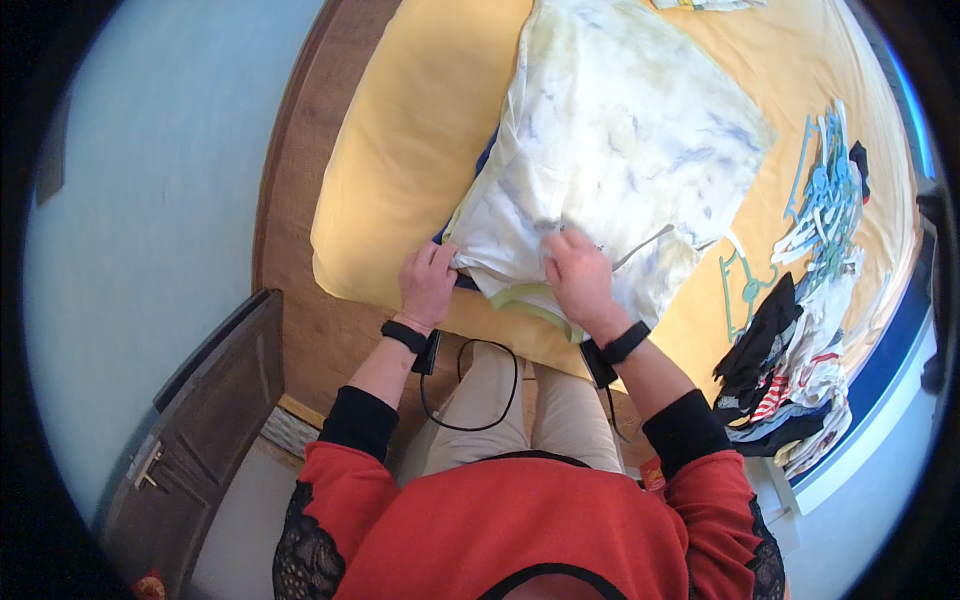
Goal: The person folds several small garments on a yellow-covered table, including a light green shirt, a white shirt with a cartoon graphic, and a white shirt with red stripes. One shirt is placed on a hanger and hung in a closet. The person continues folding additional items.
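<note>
A white tie-dyed T-shirt (pixel 625 120) with blue and pale yellow-green smudges lies spread on the bed, its light green neckline (pixel 535 298) toward me. At the near left edge of the shirt, my left hand (pixel 428 285) pinches the cloth by a corner. My right hand (pixel 580 275) is on the shirt just above the neckline, its fingers drawn together on the fabric; they are slightly blurred. A strip of dark blue cloth (pixel 467 282) peeks out from under the shirt's left side.
Yellow bedding (pixel 400 170) covers the bed, with its brown wooden edge (pixel 295 200) on the left. To the right lie a heap of blue and white hangers (pixel 825 195), a single green hanger (pixel 748 288) and a clothes pile (pixel 790 370). A black cable (pixel 470 428) loops before my legs.
</note>
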`<state>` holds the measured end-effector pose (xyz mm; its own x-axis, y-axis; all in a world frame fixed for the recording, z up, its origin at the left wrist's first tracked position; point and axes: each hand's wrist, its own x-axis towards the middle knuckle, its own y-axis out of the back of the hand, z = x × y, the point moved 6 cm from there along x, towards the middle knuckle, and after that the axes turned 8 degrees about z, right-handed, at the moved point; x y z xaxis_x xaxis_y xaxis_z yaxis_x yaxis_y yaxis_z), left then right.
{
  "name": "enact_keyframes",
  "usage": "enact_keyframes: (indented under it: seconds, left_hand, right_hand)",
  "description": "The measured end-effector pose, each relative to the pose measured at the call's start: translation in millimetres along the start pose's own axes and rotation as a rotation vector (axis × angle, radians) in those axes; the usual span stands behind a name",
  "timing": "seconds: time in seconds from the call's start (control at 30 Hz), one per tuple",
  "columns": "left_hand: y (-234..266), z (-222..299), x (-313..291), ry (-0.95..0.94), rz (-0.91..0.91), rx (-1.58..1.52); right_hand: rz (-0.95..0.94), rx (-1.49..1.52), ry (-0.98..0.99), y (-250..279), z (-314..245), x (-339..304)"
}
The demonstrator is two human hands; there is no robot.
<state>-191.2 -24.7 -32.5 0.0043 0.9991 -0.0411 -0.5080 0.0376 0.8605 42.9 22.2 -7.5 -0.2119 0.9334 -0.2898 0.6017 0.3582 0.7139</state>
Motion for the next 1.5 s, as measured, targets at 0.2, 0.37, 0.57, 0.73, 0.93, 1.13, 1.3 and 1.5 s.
enact_keyframes:
  seconds: [0.2,0.37,0.57,0.73,0.93,1.13,1.3,1.5]
  left_hand:
    - [-5,-8,-2,0.07,-0.113,-0.061]
    - [-8,-5,1,0.007,-0.132,-0.056]
    - [-2,4,19,0.037,-0.516,0.046]
    - [40,42,48,-0.1,-0.495,0.218]
    - [-7,89,37,-0.404,-0.701,0.161]
    - [-7,93,40,-0.287,-0.764,0.272]
    - [21,143,45,-0.327,-0.698,0.279]
    - [8,227,-19,-0.369,-0.663,0.355]
  right_hand:
    - [0.407,0.041,-0.066,12,7,77]
    - [0.237,-0.077,-0.224,-7,24,94]
    - [0.258,-0.007,-0.238,10,16,84]
    - [0.323,0.045,-0.27,46,37,-9]
    - [0.057,-0.148,-0.246,49,57,-108]
    - [0.504,0.291,-0.272,110,113,-181]
    - [0.9,0.126,-0.803,215,291,-346]
    - [1.042,-0.185,-1.139,327,479,-508]
